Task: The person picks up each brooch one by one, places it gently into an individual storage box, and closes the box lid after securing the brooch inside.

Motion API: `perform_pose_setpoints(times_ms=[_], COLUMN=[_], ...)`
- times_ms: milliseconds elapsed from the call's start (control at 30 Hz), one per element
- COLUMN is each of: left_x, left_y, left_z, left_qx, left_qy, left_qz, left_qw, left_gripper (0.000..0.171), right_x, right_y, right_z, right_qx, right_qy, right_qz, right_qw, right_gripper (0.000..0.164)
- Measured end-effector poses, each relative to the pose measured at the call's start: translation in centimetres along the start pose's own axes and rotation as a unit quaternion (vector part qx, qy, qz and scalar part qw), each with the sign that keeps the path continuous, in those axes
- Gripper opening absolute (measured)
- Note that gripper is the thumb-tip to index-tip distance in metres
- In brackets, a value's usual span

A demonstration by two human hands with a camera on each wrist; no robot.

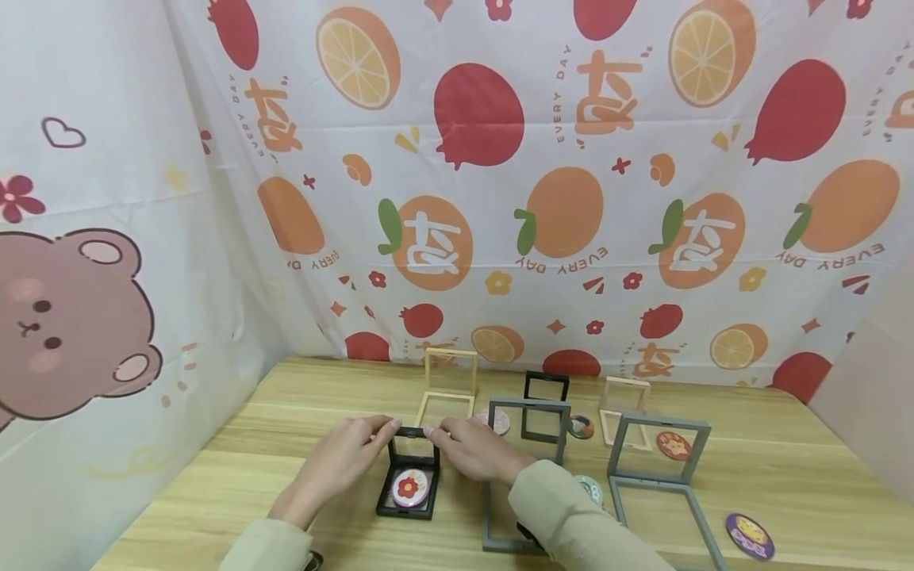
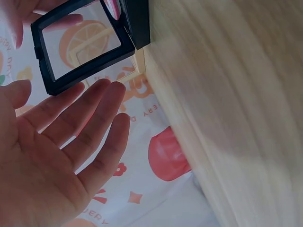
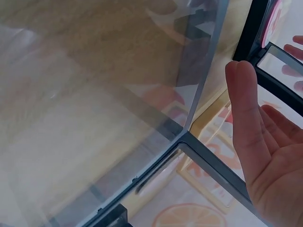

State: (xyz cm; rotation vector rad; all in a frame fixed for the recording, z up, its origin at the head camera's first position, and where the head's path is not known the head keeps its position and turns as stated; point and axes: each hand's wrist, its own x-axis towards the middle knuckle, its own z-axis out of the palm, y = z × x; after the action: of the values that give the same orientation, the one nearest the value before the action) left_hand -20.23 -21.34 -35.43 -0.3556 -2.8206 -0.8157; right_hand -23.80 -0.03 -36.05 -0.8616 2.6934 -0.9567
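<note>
A small black display frame (image 1: 405, 513) lies on the table with its lid (image 1: 415, 461) raised. On its clear film sits a round white badge (image 1: 410, 488) with a red flower. My left hand (image 1: 341, 454) is at the lid's upper left corner; in the left wrist view its fingers (image 2: 104, 123) are extended and spread, the index by the lid's corner and the thumb apart from it. My right hand (image 1: 474, 444) is at the upper right corner. The right wrist view shows its fingers (image 3: 244, 94) fairly straight alongside the frame, its thumb hidden.
Close to my right forearm stands a large grey open frame (image 1: 488, 515). Farther right are another grey frame (image 1: 667, 481) and a purple badge (image 1: 750, 536). Behind stand a cream frame (image 1: 451, 351), a black one (image 1: 547, 375) and several badges. Printed cloth (image 1: 500, 190) hangs at the table's back.
</note>
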Motion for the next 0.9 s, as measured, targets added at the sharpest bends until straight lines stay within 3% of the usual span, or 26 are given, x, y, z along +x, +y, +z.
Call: perform_pose_setpoints(times_ms=[267,633,900], left_x=[0.1,0.3,0.8], left_y=[-0.1,-0.7,-1.0], left_z=[0.4,0.4,0.5], left_qx=[-0.042,-0.038,-0.063], left_qy=[-0.019,-0.023,-0.050], left_qz=[-0.035,-0.046,-0.053], left_qw=[0.9984,0.9979,0.9953], left_gripper=[0.044,0.050,0.050], right_x=[-0.1,0.7,1.0], right_y=[0.3,0.1,0.1], right_z=[0.3,0.7,0.6], right_qx=[0.000,0.022,0.051], right_qy=[-0.012,-0.025,-0.041], right_qz=[0.004,0.014,0.017], right_qw=[1.000,0.999,0.998], right_gripper=[0.054,0.057,0.054])
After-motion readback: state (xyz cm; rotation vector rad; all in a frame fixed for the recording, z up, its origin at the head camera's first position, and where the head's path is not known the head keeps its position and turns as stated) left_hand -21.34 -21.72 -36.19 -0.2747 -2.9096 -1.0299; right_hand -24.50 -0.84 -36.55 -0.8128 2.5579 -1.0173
